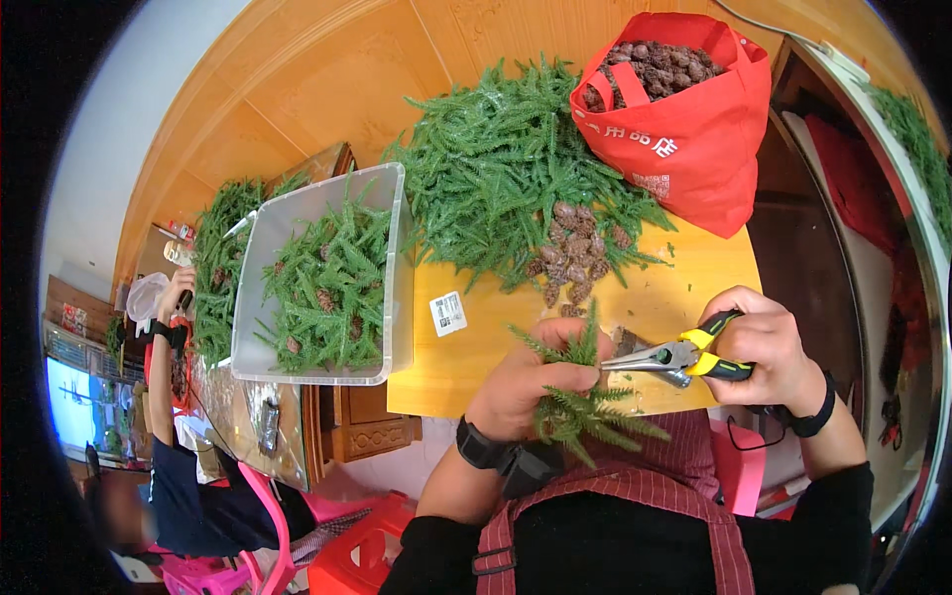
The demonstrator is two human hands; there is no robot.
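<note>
My left hand (521,382) pinches a green artificial fir sprig (595,412) over the near edge of the yellow table (446,377). In my right hand (769,347) is a pair of needle-nose pliers (716,357) with yellow and black handles. Their metal jaws point left and reach the sprig beside my left thumb. Whether they grip its stem is too small to tell. Just beyond my hands lies a small heap of brown pine cones (575,253). Behind it rises a large pile of loose green sprigs (496,149).
A red bag (684,164) full of pine cones stands at the back right. To the left, a clear plastic bin (399,307) holds sprigs with cones. A white label (447,313) lies nearby. Farther left, a co-worker (213,511) sits reaching toward another sprig pile (218,268).
</note>
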